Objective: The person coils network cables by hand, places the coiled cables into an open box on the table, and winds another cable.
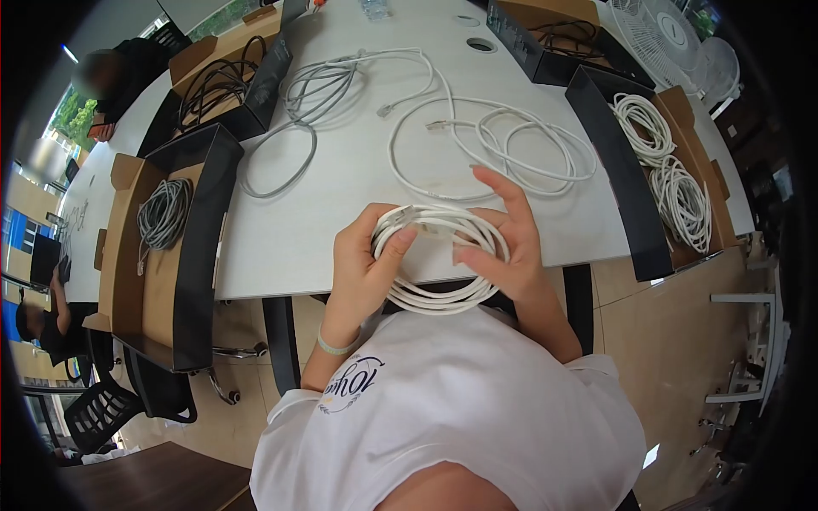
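Note:
A coiled white network cable [443,300] is held up between both hands, just over the table's front edge. My left hand [366,255] is closed round the coil's left side, its thumb pressing near a clear plug. On the right side, my right hand [511,243] grips the loops between thumb and palm, with the index finger raised. Beyond the hands, a loose white network cable [392,157] lies in wide loops on the table, its plugs showing. A grey network cable [319,94] lies in a looser bundle farther back to the left.
On the left, an open box [162,281] holds a coiled grey cable [164,213]; behind it another box [271,85] holds black cables. At right, a box [596,162] contains white coils, beside a box [528,55] with dark cables. A white fan [669,43] stands back right. Other people sit at left.

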Action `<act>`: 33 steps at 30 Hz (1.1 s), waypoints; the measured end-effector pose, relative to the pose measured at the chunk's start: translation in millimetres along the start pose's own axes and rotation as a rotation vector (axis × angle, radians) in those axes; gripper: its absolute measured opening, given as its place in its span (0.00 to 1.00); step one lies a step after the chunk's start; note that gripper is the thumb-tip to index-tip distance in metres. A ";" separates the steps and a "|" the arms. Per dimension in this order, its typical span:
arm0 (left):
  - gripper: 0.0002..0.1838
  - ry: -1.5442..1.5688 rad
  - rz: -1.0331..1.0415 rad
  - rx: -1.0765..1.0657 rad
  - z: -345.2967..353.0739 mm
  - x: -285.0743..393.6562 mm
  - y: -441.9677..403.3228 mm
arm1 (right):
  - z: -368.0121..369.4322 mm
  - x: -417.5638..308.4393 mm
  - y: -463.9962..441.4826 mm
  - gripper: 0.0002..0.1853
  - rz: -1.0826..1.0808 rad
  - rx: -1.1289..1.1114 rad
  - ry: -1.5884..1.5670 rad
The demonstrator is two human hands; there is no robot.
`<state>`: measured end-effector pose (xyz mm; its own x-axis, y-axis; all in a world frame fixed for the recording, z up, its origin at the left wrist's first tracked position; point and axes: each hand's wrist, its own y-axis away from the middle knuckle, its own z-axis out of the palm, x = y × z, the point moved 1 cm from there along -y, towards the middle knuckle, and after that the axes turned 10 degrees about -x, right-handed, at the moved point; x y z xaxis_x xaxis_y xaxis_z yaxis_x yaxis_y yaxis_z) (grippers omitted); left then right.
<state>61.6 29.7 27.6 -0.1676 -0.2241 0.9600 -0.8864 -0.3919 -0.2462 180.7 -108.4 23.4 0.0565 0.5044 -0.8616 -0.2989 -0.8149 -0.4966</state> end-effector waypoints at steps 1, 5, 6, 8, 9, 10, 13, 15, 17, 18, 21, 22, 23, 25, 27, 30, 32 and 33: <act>0.08 -0.038 -0.013 -0.020 -0.2 0.5 0.1 | 1.8 -1.8 -0.6 0.35 -0.058 0.028 0.293; 0.07 -0.135 -0.003 -0.006 1.2 6.2 -0.9 | -4.1 -3.1 -3.0 0.24 -0.441 0.189 1.323; 0.07 -0.124 -0.036 -0.009 0.8 4.7 -0.7 | -0.8 -5.0 -1.0 0.20 -0.446 0.235 1.387; 0.07 -0.096 -0.064 -0.015 1.9 3.1 -0.8 | 0.4 -17.2 -8.5 0.18 -0.593 0.258 1.351; 0.07 -0.077 -0.060 -0.023 3.4 2.3 -0.6 | -1.1 -20.2 -7.3 0.16 -0.556 0.210 1.301; 0.08 -0.062 -0.055 -0.027 3.9 1.7 -0.1 | -2.4 -22.6 -5.9 0.16 -0.555 0.221 1.327; 0.09 -0.104 -0.045 -0.075 1.1 0.3 0.5 | -3.9 -18.4 -4.2 0.14 -0.276 0.142 0.777; 0.10 -0.128 -0.064 -0.103 1.9 4.4 0.3 | -2.6 -24.3 -1.4 0.15 -0.146 0.164 0.675; 0.12 -0.067 -0.123 -0.136 4.5 10.1 1.3 | -4.1 -25.7 -1.6 0.16 -0.014 0.182 0.563; 0.12 -0.066 -0.119 -0.136 3.8 8.7 2.1 | -5.4 -24.7 -1.8 0.17 0.024 0.181 0.537; 0.14 -0.056 -0.093 -0.155 1.3 0.9 4.5 | -14.9 -32.8 -2.1 0.18 0.097 0.065 0.551; 0.14 -0.053 -0.066 -0.191 1.3 -0.4 5.0 | -19.9 -38.3 -1.8 0.19 0.131 -0.050 0.586; 0.14 -0.049 -0.040 -0.228 1.2 -1.5 5.5 | -25.4 -44.7 -0.4 0.19 0.133 -0.051 0.588; 0.14 0.028 -0.031 -0.292 0.6 -4.2 6.4 | -33.0 -53.5 2.7 0.20 0.281 -0.143 0.525; 0.15 0.108 -0.022 -0.353 2.1 -3.8 7.1 | -35.0 -51.3 5.5 0.20 0.284 -0.054 0.316; 0.21 0.241 0.072 -0.338 7.3 1.4 4.6 | -40.5 -54.0 6.9 0.19 0.296 0.099 0.056; 0.25 0.204 0.129 -0.223 8.3 2.6 0.5 | -44.3 -59.3 4.9 0.14 0.260 0.235 0.066; 0.25 0.262 0.061 -0.232 6.0 9.6 1.1 | -48.5 -59.2 5.6 0.14 0.260 0.234 0.069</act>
<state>61.7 21.8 35.7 -0.3015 0.0076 0.9534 -0.9407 -0.1652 -0.2962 221.9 -156.7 66.6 0.0117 0.2619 -0.9650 -0.5214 -0.8219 -0.2293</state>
